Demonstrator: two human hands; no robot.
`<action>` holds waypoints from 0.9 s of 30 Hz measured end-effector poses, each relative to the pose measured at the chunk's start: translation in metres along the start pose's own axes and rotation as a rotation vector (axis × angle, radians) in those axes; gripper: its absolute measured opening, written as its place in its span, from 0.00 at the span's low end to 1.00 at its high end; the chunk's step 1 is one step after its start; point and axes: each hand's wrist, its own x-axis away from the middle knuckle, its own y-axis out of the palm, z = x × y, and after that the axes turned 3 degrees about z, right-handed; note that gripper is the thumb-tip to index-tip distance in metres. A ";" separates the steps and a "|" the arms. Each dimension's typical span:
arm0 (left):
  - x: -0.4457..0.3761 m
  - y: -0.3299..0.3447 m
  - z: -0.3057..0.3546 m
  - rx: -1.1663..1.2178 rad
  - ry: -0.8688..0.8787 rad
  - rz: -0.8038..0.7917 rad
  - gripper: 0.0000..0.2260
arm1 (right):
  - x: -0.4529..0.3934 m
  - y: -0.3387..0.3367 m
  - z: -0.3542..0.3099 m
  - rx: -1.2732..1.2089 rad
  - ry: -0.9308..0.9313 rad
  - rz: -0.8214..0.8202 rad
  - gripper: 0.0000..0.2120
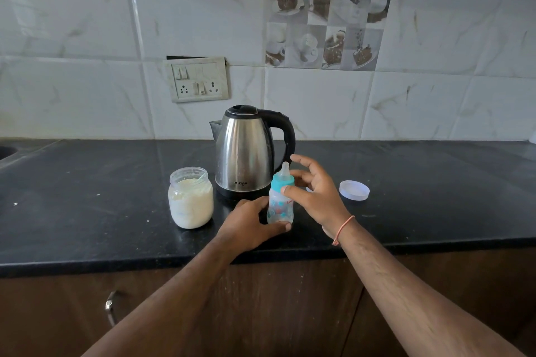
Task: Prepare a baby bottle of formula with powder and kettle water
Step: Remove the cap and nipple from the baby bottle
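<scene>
Your baby bottle [280, 206] stands upright on the near counter [87, 211], just in front of the kettle [246, 151] and right of the open powder jar [190, 200]. It looks light, smooth plastic, likely to tip, so take the teal collar. Your left hand [249, 224] grips its base; your right hand [311, 191] hovers with fingers spread, thumb touching the collar.

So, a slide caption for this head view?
Left hand holds the baby bottle while the right hand reaches its teal cap.
</scene>
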 end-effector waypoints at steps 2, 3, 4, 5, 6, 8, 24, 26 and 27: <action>0.001 -0.001 0.002 -0.005 -0.003 -0.002 0.42 | -0.002 -0.002 -0.004 -0.081 0.015 0.011 0.23; 0.002 -0.001 0.002 -0.006 -0.006 0.001 0.42 | -0.004 -0.004 -0.006 -0.119 0.027 0.027 0.21; 0.002 -0.002 0.002 -0.008 -0.006 0.007 0.41 | -0.006 -0.007 -0.009 -0.147 0.040 0.041 0.19; 0.003 -0.003 0.003 -0.011 -0.005 0.013 0.40 | -0.009 -0.010 -0.012 -0.151 0.047 0.054 0.18; 0.003 -0.003 0.003 -0.015 -0.004 0.017 0.39 | -0.013 -0.016 -0.015 -0.133 0.052 0.065 0.18; 0.005 -0.004 0.004 -0.015 0.000 0.018 0.38 | -0.022 -0.028 -0.018 -0.053 0.060 0.087 0.16; 0.010 -0.007 0.011 -0.018 -0.009 0.024 0.37 | -0.080 -0.090 -0.004 0.431 0.124 0.086 0.29; 0.010 -0.008 0.011 -0.023 -0.012 0.029 0.35 | -0.082 -0.088 0.001 0.454 0.127 0.109 0.28; 0.011 -0.008 0.012 -0.026 -0.010 0.032 0.34 | -0.083 -0.087 0.004 0.467 0.126 0.120 0.27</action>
